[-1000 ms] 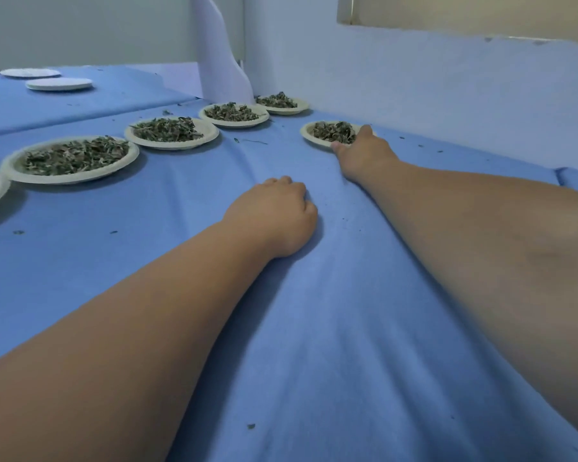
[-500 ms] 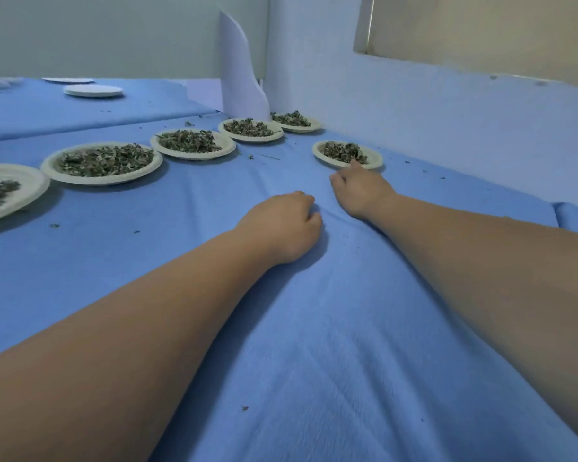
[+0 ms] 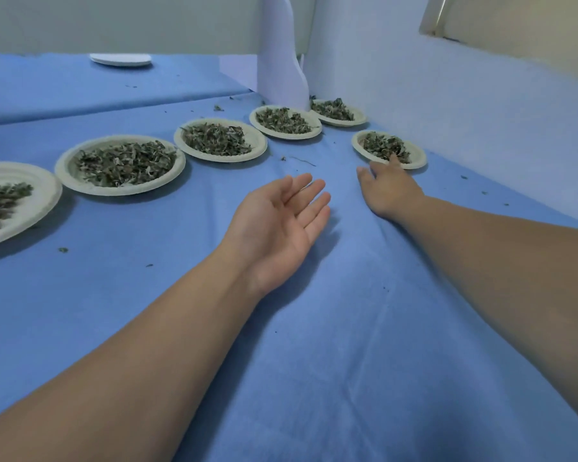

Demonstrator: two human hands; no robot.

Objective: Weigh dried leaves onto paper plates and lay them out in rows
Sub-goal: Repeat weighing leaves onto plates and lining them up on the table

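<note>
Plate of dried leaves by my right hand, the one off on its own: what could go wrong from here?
1. The right hand has a fingertip over the near rim of the lone paper plate. Pressing down there could tip it and spill the weighed dried leaves.
2. Both forearms lie on the creased blue cloth. Dragging them back might tug the cloth and pull the row of plates out of line.

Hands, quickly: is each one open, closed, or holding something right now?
Left hand: open, palm up, holding nothing.
Right hand: open, a fingertip touching the plate rim.
</note>
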